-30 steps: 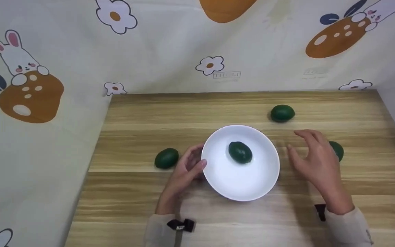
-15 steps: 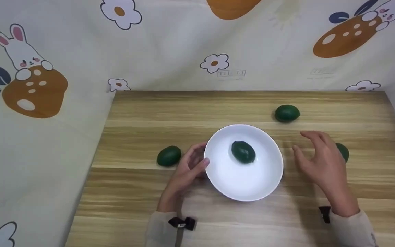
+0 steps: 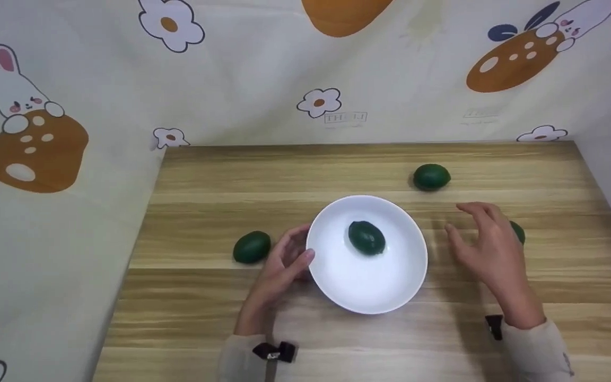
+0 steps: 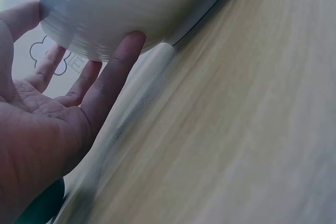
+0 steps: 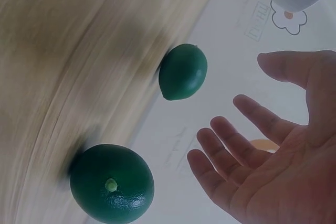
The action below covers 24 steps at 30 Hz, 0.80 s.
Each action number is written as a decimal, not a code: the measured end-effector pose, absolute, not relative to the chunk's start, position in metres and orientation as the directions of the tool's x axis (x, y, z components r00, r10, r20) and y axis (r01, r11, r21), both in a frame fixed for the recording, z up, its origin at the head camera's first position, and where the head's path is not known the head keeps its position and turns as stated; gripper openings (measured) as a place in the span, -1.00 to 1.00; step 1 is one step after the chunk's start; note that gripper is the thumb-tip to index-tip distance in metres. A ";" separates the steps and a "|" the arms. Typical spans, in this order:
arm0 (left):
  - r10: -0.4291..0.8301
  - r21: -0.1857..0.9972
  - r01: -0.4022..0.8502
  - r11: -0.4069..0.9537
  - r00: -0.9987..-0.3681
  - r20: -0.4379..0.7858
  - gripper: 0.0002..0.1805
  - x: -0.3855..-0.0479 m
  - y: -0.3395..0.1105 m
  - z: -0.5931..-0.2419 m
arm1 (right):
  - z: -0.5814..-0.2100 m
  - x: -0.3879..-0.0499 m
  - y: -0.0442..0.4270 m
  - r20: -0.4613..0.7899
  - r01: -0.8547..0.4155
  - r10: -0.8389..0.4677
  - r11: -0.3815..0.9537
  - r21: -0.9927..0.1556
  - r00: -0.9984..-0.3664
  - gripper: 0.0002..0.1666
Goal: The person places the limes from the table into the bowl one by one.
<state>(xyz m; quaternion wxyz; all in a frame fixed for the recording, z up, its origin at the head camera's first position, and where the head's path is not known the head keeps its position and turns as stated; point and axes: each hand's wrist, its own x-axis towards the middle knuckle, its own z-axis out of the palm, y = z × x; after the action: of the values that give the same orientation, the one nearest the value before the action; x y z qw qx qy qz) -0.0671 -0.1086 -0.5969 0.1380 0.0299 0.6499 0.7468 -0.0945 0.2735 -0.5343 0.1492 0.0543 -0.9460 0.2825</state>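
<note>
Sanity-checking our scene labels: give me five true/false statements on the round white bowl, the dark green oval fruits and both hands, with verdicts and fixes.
1. The left hand touches the round white bowl. True.
2. In the head view, the right hand partly hides a dark green oval fruit. True.
3. The right hand grips that fruit. False: its thumb and fingers stand apart and hold nothing.
4. The bowl is empty. False: one dark green fruit with a glossy skin lies in it.
5. A far fruit and a fruit left of the left hand lie on the wood-grain table. True.
</note>
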 end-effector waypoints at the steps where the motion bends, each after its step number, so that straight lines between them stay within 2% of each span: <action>1: 0.247 0.979 -0.165 -0.117 -0.960 -0.132 -0.35 -0.067 -0.108 -0.597 | -0.534 -0.095 0.274 0.311 -0.183 -0.015 0.836 -0.517 -0.950 -0.46; 12: 0.253 0.972 -0.156 -0.177 -0.961 -0.109 -0.35 -0.065 -0.110 -0.597 | -0.538 -0.097 0.283 0.307 -0.151 0.018 0.842 -0.518 -0.952 -0.47; 20: 0.242 0.971 -0.155 -0.181 -0.964 -0.108 -0.37 -0.065 -0.108 -0.597 | -0.536 -0.099 0.296 0.231 -0.065 0.068 0.851 -0.522 -0.970 -0.45; 24: 0.240 0.974 -0.137 -0.180 -0.966 -0.091 -0.39 -0.065 -0.107 -0.598 | -0.540 -0.100 0.303 0.234 -0.058 0.075 0.857 -0.512 -0.969 -0.45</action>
<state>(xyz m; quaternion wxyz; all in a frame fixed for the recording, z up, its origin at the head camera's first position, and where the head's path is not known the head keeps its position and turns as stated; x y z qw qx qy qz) -0.0651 -0.1075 -0.5982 0.1229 0.0411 0.6285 0.7670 -0.1001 0.3028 -0.5404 0.1239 -0.0043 -0.9556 0.2674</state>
